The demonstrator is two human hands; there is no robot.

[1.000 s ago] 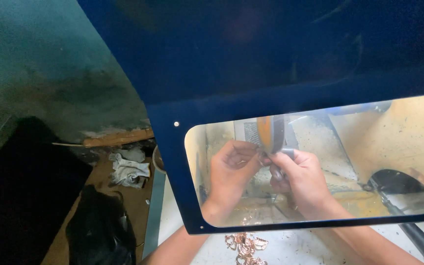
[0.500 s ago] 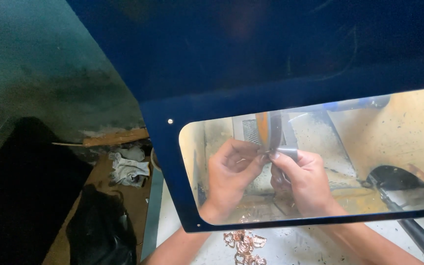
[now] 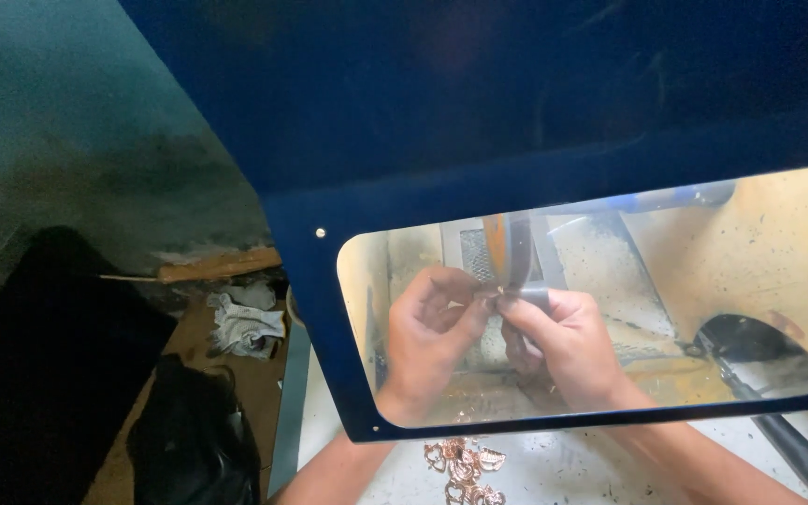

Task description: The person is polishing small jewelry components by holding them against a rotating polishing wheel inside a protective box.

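- Behind the clear window of a blue guard hood, your left hand and right hand meet at a spinning wheel
- Your left hand is closed, its fingertips pinching a small piece held just under the wheel
- Your right hand is curled shut, gripping a small grey piece that touches the wheel's lower edge
- A pile of copper-coloured pieces lies on the white bench between your forearms, below the hood
- A black handle rests on the bench at your right
- A crumpled rag lies well apart at your left
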